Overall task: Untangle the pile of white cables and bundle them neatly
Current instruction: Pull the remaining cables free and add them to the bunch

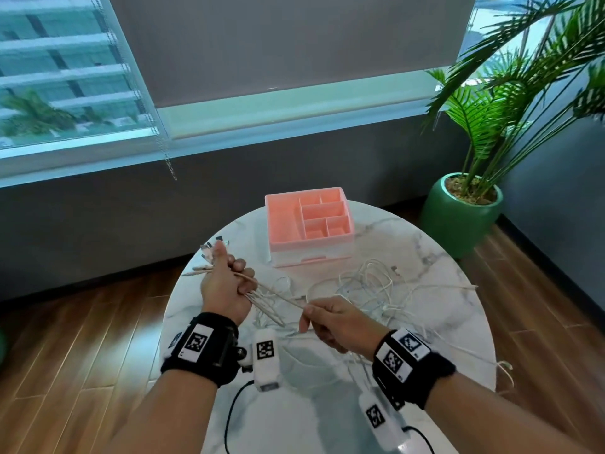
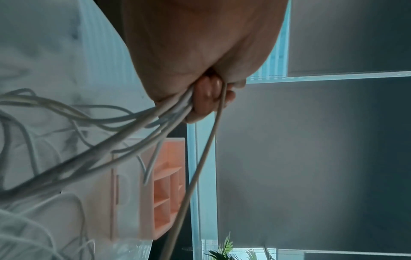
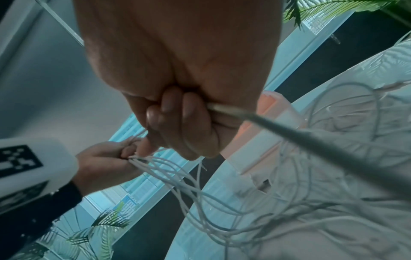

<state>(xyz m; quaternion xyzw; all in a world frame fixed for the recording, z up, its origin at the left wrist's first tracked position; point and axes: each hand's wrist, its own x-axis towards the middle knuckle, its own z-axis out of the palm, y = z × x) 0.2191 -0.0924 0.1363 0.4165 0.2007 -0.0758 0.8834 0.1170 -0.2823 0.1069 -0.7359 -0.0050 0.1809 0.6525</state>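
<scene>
1. Marble round table [image 1: 425,257] fills the lower centre of the head view, with a window behind and a plant [image 1: 484,126] at upper right.
2. Pink organizer [image 1: 307,224] stands at the table's far side.
3. White cables [image 1: 370,290] lie tangled on the table, centre right.
4. Left hand [image 1: 226,283], left of centre, clenches several cable ends in a fist.
5. Right hand [image 1: 334,319], lower centre, pinches one cable stretched taut from the left fist.
</scene>
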